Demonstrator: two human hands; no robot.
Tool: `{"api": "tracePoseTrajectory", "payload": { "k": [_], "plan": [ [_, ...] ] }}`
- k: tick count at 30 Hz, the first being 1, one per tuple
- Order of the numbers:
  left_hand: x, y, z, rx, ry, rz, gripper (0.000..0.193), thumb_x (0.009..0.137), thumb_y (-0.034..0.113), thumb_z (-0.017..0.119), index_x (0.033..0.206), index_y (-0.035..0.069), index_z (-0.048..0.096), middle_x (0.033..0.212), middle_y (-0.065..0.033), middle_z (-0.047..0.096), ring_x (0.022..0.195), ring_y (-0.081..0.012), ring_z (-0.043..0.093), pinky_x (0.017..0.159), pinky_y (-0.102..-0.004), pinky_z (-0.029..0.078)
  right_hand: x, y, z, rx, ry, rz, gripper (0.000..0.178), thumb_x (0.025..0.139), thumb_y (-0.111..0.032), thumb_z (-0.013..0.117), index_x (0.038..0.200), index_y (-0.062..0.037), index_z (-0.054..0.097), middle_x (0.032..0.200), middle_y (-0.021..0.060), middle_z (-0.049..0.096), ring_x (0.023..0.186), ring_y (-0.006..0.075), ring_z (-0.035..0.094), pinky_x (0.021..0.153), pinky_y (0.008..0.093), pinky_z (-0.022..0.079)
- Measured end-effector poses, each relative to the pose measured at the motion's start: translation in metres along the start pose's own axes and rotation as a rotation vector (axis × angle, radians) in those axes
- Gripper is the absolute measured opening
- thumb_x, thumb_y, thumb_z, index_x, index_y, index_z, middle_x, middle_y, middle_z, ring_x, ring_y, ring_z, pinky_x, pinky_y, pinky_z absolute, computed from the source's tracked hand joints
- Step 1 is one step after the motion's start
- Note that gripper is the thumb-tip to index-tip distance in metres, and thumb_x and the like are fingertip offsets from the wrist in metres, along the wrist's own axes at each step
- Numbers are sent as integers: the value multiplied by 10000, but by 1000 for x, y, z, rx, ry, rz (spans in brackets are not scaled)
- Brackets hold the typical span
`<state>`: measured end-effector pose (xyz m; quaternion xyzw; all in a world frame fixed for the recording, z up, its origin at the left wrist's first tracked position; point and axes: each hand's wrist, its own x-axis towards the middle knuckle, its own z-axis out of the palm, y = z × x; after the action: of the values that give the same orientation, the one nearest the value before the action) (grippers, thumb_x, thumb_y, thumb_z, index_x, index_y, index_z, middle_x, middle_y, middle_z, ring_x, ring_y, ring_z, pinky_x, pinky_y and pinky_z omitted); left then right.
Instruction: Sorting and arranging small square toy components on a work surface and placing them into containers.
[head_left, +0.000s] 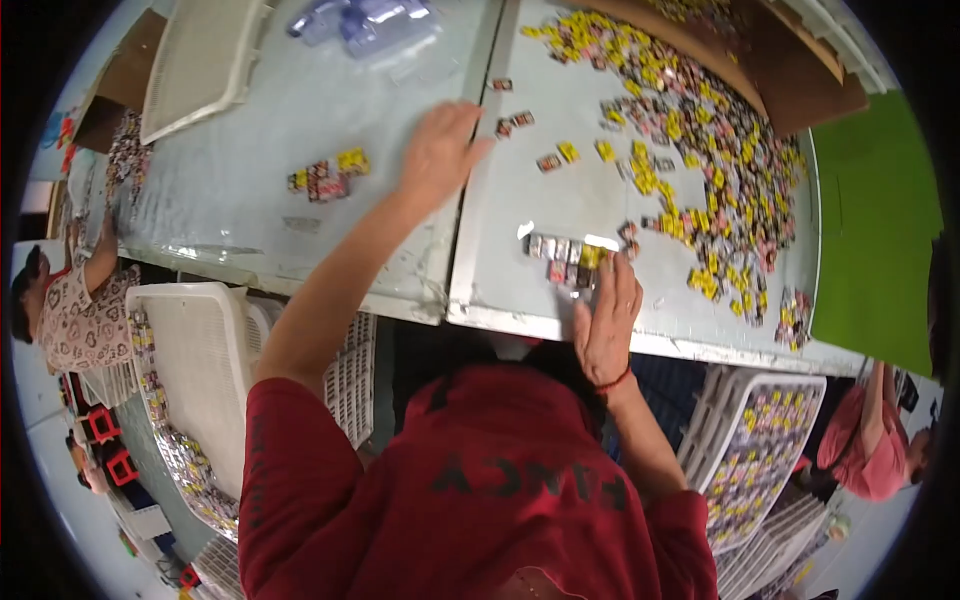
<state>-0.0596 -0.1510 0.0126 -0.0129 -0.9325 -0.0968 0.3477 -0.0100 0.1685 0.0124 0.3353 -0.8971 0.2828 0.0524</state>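
Observation:
My left hand reaches over the seam between two pale tabletops, thumb apart from the outstretched fingers, with nothing visible in it. Just to its right lie a few small dark-and-red packets. My right hand, with a red cord at the wrist, rests near the table's front edge. Its straight fingertips touch the right end of a block of small packets, silver, yellow and pink, laid close together in rows. Its thumb stands apart from the fingers.
Many loose yellow and dark packets spread over the right tabletop beside a cardboard box. Another small cluster lies on the left tabletop, below clear bluish plastic trays. White crates stand below the tables. Other people work at both sides.

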Motion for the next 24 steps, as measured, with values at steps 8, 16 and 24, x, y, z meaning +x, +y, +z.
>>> {"api": "tracePoseTrajectory", "payload": {
  "k": [8, 16, 24],
  "plan": [
    [-60, 126, -35, -672, -385, -594, 240, 877, 172, 624, 1050, 7, 605, 875, -167, 636, 732, -311, 636, 646, -379, 500, 25, 27, -9, -80, 133, 193, 330, 910, -85, 565, 1232, -22, 527, 1167, 229, 577, 1060, 367, 569, 872, 398, 476],
    [-65, 130, -11, -604, -166, -643, 289, 859, 152, 625, 1100, -5, 591, 859, -204, 659, 786, -318, 656, 682, -368, 507, 19, 49, -13, 139, 14, 383, 398, 853, -72, 626, 1242, -114, 548, 810, 106, 684, 698, 210, 650, 647, 330, 499],
    [-66, 104, -37, -828, -213, -844, 292, 861, 162, 630, 1104, 1, 616, 862, -139, 679, 735, -213, 641, 682, -322, 505, 34, 48, 0, 728, -58, 471, 287, 910, -29, 558, 1191, 21, 529, 796, 22, 609, 638, 75, 516, 540, 211, 392]
  ]
}}
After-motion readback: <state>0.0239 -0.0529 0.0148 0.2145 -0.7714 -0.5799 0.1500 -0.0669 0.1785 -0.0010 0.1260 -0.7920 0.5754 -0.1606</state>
